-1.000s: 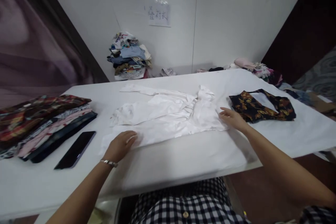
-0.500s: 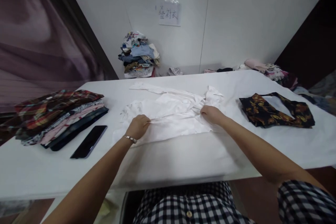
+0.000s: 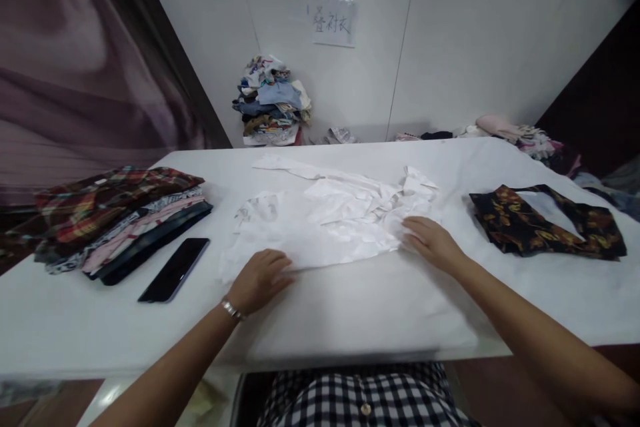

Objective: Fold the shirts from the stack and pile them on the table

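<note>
A white shirt lies partly folded and wrinkled across the middle of the table, with a faint grey print at its left part. One long sleeve stretches out along the far side, and the collar area bunches up at the right. My left hand is at the shirt's near left edge, fingers apart, holding nothing. At the near right edge, by the bunched collar end, my right hand rests with its fingers loosely spread on or against the cloth.
Folded shirts form a stack at the left, beside a black phone. A dark floral shirt lies folded at the right. Behind the white table a tall clothes pile stands against the wall, below a paper sign.
Both hands have let go of the shirt's fold and opened. They have moved nearer to me, and the near part of the shirt now lies flatter. The view has shifted slightly.
</note>
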Available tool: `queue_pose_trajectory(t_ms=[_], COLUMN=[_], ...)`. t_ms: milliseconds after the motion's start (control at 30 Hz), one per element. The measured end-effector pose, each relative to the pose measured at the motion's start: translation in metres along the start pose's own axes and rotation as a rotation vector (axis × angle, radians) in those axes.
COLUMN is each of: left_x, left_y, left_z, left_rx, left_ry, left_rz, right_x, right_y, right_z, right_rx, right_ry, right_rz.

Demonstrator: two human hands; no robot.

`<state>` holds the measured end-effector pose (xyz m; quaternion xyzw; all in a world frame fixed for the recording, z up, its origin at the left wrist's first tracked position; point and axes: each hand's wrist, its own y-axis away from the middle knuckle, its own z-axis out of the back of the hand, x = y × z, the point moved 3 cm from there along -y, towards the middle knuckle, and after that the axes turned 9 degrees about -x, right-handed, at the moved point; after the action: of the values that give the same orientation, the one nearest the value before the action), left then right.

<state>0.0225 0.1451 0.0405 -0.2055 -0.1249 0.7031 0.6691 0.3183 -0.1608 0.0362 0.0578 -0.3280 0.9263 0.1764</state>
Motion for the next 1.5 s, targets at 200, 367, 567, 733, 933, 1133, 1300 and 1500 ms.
queue_pose_trajectory(t_ms=[200,367,567,733,933,1133,1300,1500], left_x=[0.028,0.037,0.025,0.012,0.02,0.018,0.032,0.037], left_y=[0.053,0.034,0.017,0.04,0.059,0.042,0.047,0.055], left_z=[0.009,0.001,0.017,0.021,0.017,-0.003,-0.043,-0.048], left_rx=[0.047,0.117,0.164,0.125,0.092,0.023,0.145,0.143], left_ry=[-0.092,-0.178,-0.267,-0.185,-0.085,-0.131,-0.223,-0.262], left_rz=[0.096,0.186,0.177,0.133,0.251,0.233,0.233,0.207], right_x=[-0.03,-0.05,-0.065,-0.066,-0.062,-0.009,0.002,-0.085], right_y=[0.077,0.079,0.062,0.082,0.094,0.057,0.046,-0.022], right_z=[0.027,0.012,0.038,0.049,0.034,0.027,0.007,0.02], right_rx=[0.06,0.08,-0.007,0.07,0.207,0.237,0.433,0.043], right_ry=[0.138,0.236,0.292,0.244,0.121,-0.038,-0.166,0.032], right_rz=[-0.051,-0.085,-0.015,0.037,-0.115,-0.168,-0.268,-0.507])
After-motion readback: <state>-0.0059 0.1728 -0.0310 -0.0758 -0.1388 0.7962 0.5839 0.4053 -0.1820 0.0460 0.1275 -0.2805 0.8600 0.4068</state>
